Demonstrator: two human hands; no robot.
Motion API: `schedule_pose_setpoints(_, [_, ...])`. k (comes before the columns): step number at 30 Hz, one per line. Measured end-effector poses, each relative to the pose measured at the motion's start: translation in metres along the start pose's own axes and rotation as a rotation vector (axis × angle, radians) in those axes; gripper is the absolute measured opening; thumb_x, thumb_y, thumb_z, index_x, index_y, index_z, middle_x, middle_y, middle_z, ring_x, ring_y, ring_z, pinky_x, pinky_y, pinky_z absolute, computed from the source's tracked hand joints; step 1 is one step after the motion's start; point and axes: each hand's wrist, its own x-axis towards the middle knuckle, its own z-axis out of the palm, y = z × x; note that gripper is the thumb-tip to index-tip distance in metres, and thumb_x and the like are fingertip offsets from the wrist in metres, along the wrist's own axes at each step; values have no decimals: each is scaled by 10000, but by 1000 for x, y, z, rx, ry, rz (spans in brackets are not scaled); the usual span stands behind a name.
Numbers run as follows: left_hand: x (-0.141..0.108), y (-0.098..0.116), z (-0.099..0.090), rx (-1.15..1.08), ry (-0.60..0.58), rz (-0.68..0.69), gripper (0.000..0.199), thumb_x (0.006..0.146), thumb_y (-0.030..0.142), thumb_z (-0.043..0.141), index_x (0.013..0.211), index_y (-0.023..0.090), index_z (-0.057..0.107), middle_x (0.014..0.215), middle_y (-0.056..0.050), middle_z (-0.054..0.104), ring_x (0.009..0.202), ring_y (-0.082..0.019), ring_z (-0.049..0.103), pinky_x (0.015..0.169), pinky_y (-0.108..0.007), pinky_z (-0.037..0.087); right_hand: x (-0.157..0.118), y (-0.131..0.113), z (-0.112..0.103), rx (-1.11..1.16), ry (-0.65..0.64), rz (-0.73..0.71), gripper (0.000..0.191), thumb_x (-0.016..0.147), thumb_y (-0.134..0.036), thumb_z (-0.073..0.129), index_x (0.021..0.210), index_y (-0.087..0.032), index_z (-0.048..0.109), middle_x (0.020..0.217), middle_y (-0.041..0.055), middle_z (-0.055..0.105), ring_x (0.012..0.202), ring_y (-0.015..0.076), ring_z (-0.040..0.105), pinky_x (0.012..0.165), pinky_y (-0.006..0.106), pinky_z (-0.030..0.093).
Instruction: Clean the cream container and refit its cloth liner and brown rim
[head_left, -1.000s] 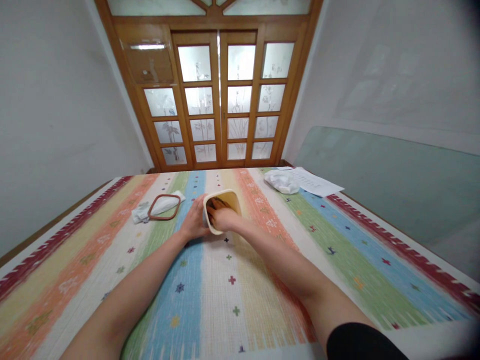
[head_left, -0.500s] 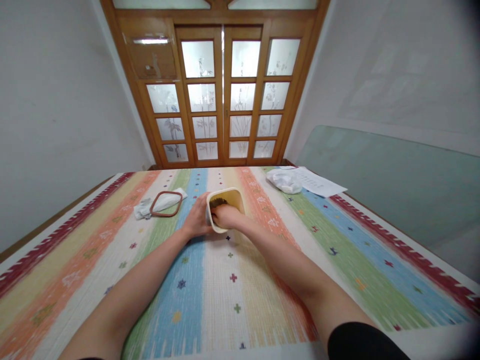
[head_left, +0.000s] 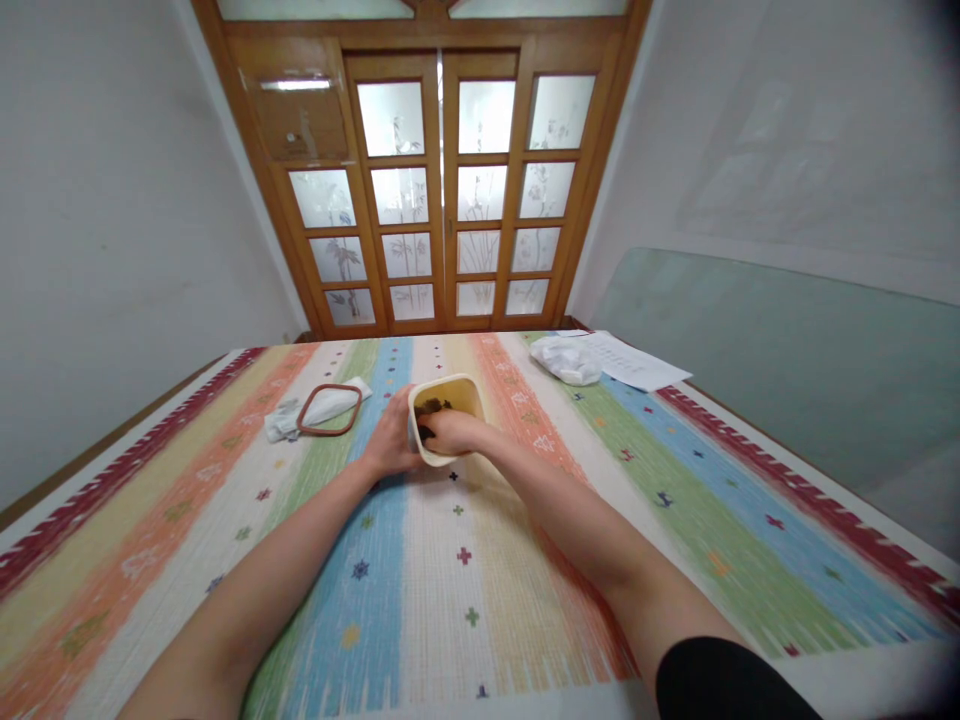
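A cream-coloured bin [head_left: 471,393] with a rounded-square mouth is tilted so that its opening faces me. My left hand [head_left: 391,435] is wrapped round its left outer side. Inside the mouth, my right hand [head_left: 450,432] has its fingers bent into a dark brown, clumpy material [head_left: 430,407] that looks like dried leaves. The fingertips are partly hidden in it, and the bin's bottom is out of sight. To the left of the bin lies a brown rounded-square ring [head_left: 330,432], resting partly over a crumpled white plastic bag [head_left: 281,420].
A striped, patterned cloth [head_left: 442,610] covers the table. Toward the far right lie a crumpled white bag [head_left: 566,360] and printed white sheets [head_left: 645,362]. A pale green glass panel [head_left: 787,350] leans along the right wall, and wooden glazed doors [head_left: 442,200] stand behind the table.
My right hand has shifted slightly within the bin, and more of the dark material shows around its fingers. My left hand keeps its hold. The whole view has moved a little.
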Motion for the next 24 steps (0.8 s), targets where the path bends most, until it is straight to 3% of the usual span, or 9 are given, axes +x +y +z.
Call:
schedule_pose_setpoints(6, [0, -3, 2, -31, 25, -22, 1200, 624, 443, 917, 1578, 163, 245, 1551, -216, 404, 1469, -418, 410, 1250, -611, 347, -1, -7, -5, -37, 114, 56, 329, 963, -279, 509, 1160, -160, 745, 1167, 159, 773, 1000, 286, 739, 817, 322, 524])
schedule_pose_setpoints(14, [3, 0, -2, -81, 59, -125, 1048, 719, 471, 876, 1517, 108, 301, 1495, -200, 446, 1380, -435, 477, 1204, -590, 404, -24, -12, -45, 291, 268, -25, 296, 965, -162, 416, 1083, -169, 687, 1087, 61, 759, 917, 183, 667, 787, 248, 468])
schedule_pose_setpoints(17, [3, -1, -3, -111, 57, -146, 1006, 727, 437, 864, 1506, 109, 319, 1503, -198, 446, 1386, -426, 468, 1220, -574, 386, -36, -18, -56, 211, 295, -78, 272, 996, -206, 427, 1091, -178, 681, 1060, 63, 754, 903, 186, 653, 779, 256, 439])
schedule_pose_setpoints(20, [2, -3, -2, -125, 70, -144, 988, 751, 402, 836, 1527, 103, 302, 1522, -197, 428, 1402, -403, 448, 1239, -581, 351, -48, -25, -64, 35, 229, -150, 265, 1007, -255, 449, 1099, -180, 686, 1013, 78, 757, 856, 193, 646, 746, 272, 408])
schedule_pose_setpoints(24, [-1, -6, -1, -103, 53, -96, 999, 751, 417, 820, 1534, 81, 297, 1520, -213, 413, 1417, -412, 435, 1238, -597, 346, -56, -28, -66, -107, 43, -184, 267, 959, -195, 481, 1068, -186, 723, 1044, 99, 769, 871, 209, 679, 706, 281, 400])
